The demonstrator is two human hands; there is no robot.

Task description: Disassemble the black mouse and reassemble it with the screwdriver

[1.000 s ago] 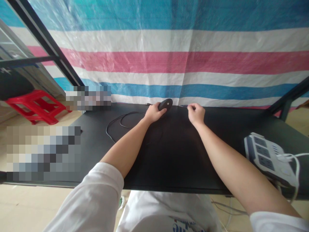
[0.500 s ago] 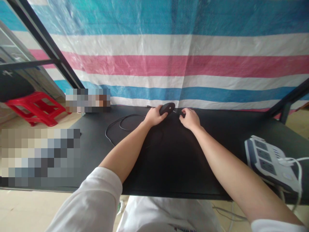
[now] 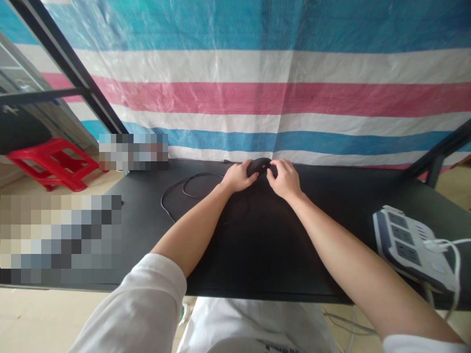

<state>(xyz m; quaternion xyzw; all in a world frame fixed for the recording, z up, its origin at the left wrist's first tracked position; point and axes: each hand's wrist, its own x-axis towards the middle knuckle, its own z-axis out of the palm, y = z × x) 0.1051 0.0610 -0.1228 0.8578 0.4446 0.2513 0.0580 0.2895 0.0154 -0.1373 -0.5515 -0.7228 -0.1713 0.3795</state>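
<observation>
A black, rounded computer mouse [image 3: 262,164] with a small pale round mark is held just above or on the black table, near its back edge. My left hand [image 3: 238,176] is closed around its left end, thumb in front and fingers behind. At the mouse's right end my right hand [image 3: 285,177] has its thumb and fingers curled in and touching it; the dark patch between those fingertips is hard to make out. A thin black cable [image 3: 162,197] lies in loops on the table left of my left forearm.
On the black table [image 3: 257,255], a white-and-dark power strip [image 3: 408,242] with white cords plugged in sits at the right. Blurred patches cover the left side. A striped tarp [image 3: 235,98] hangs behind. A red stool [image 3: 55,162] stands at the far left, beyond a metal frame.
My right hand has moved left to meet the right end of the mouse; before, a gap lay between them. The mouse and my left hand have shifted slightly right.
</observation>
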